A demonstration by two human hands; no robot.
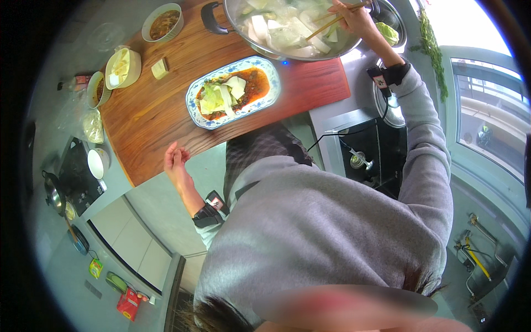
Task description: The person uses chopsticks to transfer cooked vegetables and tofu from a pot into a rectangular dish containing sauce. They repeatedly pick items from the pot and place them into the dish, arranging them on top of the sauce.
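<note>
My right hand (351, 17) grips a pair of wooden chopsticks (325, 28). Their tips reach into a large steel pot (265, 50), among white slices and pale leaves (286, 31) in steaming broth. Below the pot, a blue-patterned oval dish (271, 93) holds red sauce, with cabbage leaves and white slices (222, 96) heaped on its left part. Over the table's near edge, left of that dish, my left hand (177, 159) is raised with fingers loosely curled. Nothing shows in it.
On the wooden table (145, 124) are a bowl of brown food (164, 24), a square cream container (135, 68) and a pale block (159, 69). Cabbage (388, 34) lies in a steel basin right of the pot. A white bowl (98, 163) stands by the left hob (79, 178).
</note>
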